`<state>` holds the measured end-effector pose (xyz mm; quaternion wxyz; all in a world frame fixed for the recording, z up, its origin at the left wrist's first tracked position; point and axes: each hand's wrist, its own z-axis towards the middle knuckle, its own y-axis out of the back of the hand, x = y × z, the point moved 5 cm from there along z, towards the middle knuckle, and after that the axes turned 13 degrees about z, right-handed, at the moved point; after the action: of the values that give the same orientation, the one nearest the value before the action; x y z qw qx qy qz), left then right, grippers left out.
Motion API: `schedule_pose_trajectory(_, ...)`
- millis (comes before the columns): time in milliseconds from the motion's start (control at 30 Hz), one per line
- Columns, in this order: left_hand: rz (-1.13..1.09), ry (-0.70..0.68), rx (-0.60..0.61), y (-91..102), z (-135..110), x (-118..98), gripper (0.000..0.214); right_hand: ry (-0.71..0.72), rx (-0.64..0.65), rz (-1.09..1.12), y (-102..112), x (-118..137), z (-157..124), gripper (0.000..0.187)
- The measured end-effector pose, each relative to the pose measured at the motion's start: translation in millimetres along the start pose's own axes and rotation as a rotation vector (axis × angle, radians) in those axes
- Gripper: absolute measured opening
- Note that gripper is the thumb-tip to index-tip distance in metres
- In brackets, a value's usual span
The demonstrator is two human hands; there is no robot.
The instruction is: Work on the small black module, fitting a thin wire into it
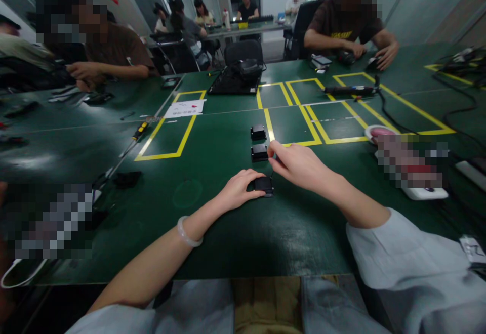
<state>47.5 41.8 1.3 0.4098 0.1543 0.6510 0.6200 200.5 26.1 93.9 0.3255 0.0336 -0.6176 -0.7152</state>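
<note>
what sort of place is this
Likely a workshop or assembly room: yellow tape outlines mark the green table, a yellow-handled tool lies on it, and people sit around it.

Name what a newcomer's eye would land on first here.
Probably the left hand, gripping a small black block near the centre, with the right hand close by it. Two similar blocks lie in line just beyond, and bright yellow tape outlines stand out farther across the green table.
</note>
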Motion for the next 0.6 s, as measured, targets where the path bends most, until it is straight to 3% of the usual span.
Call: schedule_pose_trajectory(600, -0.030, 0.028, -0.030, -2.2, -2.3, -0.3, 0.043, 0.016, 0.019, -0.015, 0.5, 6.6, -1.2, 0.023)
